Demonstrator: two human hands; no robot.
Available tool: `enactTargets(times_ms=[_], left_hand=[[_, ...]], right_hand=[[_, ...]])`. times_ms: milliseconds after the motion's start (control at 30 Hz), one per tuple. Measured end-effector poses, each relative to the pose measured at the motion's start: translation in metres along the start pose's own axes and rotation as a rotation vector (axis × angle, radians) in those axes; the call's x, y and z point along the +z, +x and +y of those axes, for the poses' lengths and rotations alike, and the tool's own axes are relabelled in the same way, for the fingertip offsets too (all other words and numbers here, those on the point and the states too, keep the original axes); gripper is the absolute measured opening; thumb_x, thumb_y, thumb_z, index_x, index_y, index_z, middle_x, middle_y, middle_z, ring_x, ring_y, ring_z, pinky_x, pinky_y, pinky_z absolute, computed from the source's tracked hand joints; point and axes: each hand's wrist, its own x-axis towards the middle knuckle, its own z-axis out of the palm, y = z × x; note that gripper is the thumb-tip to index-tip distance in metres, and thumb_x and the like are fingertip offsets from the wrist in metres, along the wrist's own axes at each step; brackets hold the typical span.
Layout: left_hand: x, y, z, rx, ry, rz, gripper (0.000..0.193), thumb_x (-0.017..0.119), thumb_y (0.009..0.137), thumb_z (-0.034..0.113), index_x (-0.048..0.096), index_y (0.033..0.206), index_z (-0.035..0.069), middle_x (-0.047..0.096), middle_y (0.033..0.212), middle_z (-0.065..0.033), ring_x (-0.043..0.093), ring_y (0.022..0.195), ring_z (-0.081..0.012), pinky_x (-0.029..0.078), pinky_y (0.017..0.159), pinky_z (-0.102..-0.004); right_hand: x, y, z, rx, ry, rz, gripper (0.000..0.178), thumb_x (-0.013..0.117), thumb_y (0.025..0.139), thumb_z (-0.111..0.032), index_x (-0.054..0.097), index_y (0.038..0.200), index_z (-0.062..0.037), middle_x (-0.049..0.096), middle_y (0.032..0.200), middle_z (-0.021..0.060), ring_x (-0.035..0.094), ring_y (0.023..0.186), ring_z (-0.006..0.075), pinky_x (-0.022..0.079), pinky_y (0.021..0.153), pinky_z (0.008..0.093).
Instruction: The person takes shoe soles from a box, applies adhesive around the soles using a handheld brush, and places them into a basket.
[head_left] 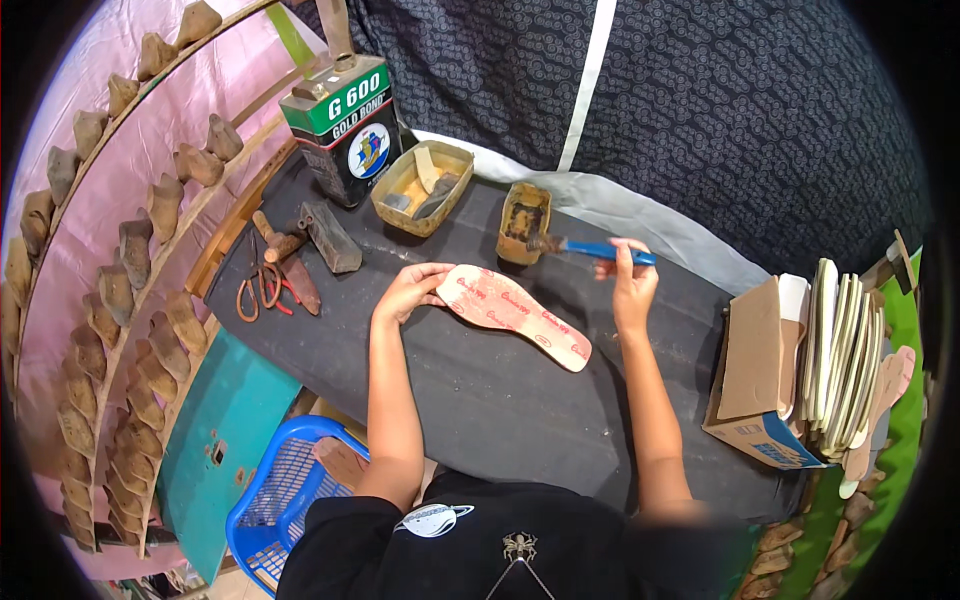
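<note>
Near the middle of the dark worktable, my left hand [412, 292] grips the wide end of a shoe insole [515, 315], pale pinkish with red print. The insole's narrow end points toward the lower right. On the right, my right hand [630, 280] is closed around the blue handle of a brush [596, 250]. Its dark bristles are at the right rim of a small stained tub [526, 215]; whether they touch it I cannot tell. The tub's inside is coated with brown residue.
At the back stand a green-and-black metal can [350, 130] and a yellowish tub [410, 222] with scraps. Scissors [258, 285], a hammer [275, 243] and a dark block [332, 238] lie left. A cardboard box [755, 370] sits right beside stacked insoles [835, 350]. Below left is a blue basket [285, 480].
</note>
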Motion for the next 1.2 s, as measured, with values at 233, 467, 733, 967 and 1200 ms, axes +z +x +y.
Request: enactTargets(times_ms=[233, 467, 733, 967, 1200], left_hand=[[-0.009, 0.0, -0.005, 0.016, 0.041, -0.07, 0.028, 0.05, 0.083, 0.014, 0.053, 0.107, -0.001, 0.061, 0.091, -0.0049, 0.058, 0.075, -0.0081, 0.048, 0.065, -0.0208], [-0.004, -0.002, -0.001, -0.01, 0.033, -0.1, 0.027, 0.051, 0.082, 0.014, 0.055, 0.105, 0.0, 0.061, 0.088, -0.0034, 0.057, 0.072, -0.0073, 0.047, 0.063, -0.0204], [-0.003, -0.003, 0.001, -0.023, 0.067, -0.157, 0.028, 0.05, 0.083, 0.014, 0.053, 0.108, 0.0, 0.06, 0.092, -0.0038, 0.057, 0.077, -0.0076, 0.047, 0.066, -0.0205], [-0.004, -0.004, 0.0, -0.027, 0.071, -0.139, 0.028, 0.051, 0.083, 0.015, 0.055, 0.107, 0.002, 0.06, 0.091, -0.0017, 0.056, 0.076, -0.0063, 0.045, 0.067, -0.0194], [-0.007, -0.004, -0.002, -0.033, 0.057, -0.159, 0.03, 0.051, 0.083, 0.015, 0.052, 0.109, 0.001, 0.059, 0.097, -0.0033, 0.056, 0.083, -0.0077, 0.045, 0.073, -0.0212]], right_hand=[[-0.025, -0.066, -0.014, 0.043, -0.101, -0.108, 0.014, 0.054, 0.081, -0.012, 0.052, 0.085, 0.0011, 0.054, 0.062, 0.0047, 0.051, 0.053, 0.0085, 0.042, 0.048, 0.0198], [-0.031, -0.106, -0.014, -0.147, -0.371, -0.228, 0.02, 0.069, 0.067, -0.011, 0.058, 0.079, 0.0012, 0.061, 0.077, 0.0116, 0.06, 0.067, 0.019, 0.047, 0.061, 0.026], [-0.011, -0.105, -0.023, -0.354, -0.535, -0.372, 0.025, 0.071, 0.063, -0.013, 0.058, 0.081, -0.001, 0.061, 0.074, 0.0119, 0.059, 0.062, 0.0216, 0.046, 0.054, 0.0271], [-0.018, -0.096, -0.038, -0.554, -0.702, -0.532, 0.018, 0.069, 0.057, -0.012, 0.055, 0.067, -0.0053, 0.054, 0.055, 0.0055, 0.054, 0.046, 0.0179, 0.041, 0.041, 0.0262], [-0.021, -0.09, -0.047, -0.542, -0.649, -0.484, 0.014, 0.067, 0.056, -0.008, 0.055, 0.063, -0.0039, 0.054, 0.054, 0.0048, 0.051, 0.043, 0.0171, 0.04, 0.04, 0.0255]])
